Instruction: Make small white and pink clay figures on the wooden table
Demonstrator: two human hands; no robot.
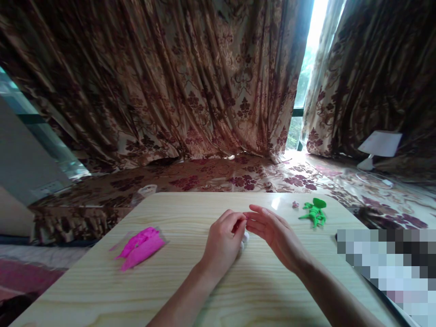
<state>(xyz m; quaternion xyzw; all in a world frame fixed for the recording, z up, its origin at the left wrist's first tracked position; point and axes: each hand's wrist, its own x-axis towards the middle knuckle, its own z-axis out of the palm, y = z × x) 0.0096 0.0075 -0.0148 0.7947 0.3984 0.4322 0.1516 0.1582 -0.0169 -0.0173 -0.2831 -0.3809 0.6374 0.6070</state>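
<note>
Currently, close fingertip work over the middle of the pale wood-grain table (pixel 177 290); finer detail is hidden.
- Left hand (pixel 222 238): fingers curled, thumb and fingertips drawn together. A speck of pink shows at the tips; too small to tell whether it is gripped.
- Right hand (pixel 276 234): open, fingers extended and slightly parted, fingertips near the left ones. Contact cannot be told; no object seen in its grip.
- White item (pixel 245 239): just beside the left hand, between the two hands and partly covered. Rounded outline, smooth-looking; full shape not readable.
- Judgement: handling at this scale calls for light pressure and a steady left pinch, with the right fingers clear of the white item.
- Bright pink material (pixel 145 249): on the table, well apart to the left. Matte, creased, soft in appearance, with clear film at its edges.
- Green figure (pixel 314 213): far right of the table. Thin branching limbs, one broad rounded end; probably delicate at the limbs.
- Small pinkish piece (pixel 295 205): beside the green figure, lumpy, apart from it.
</note>
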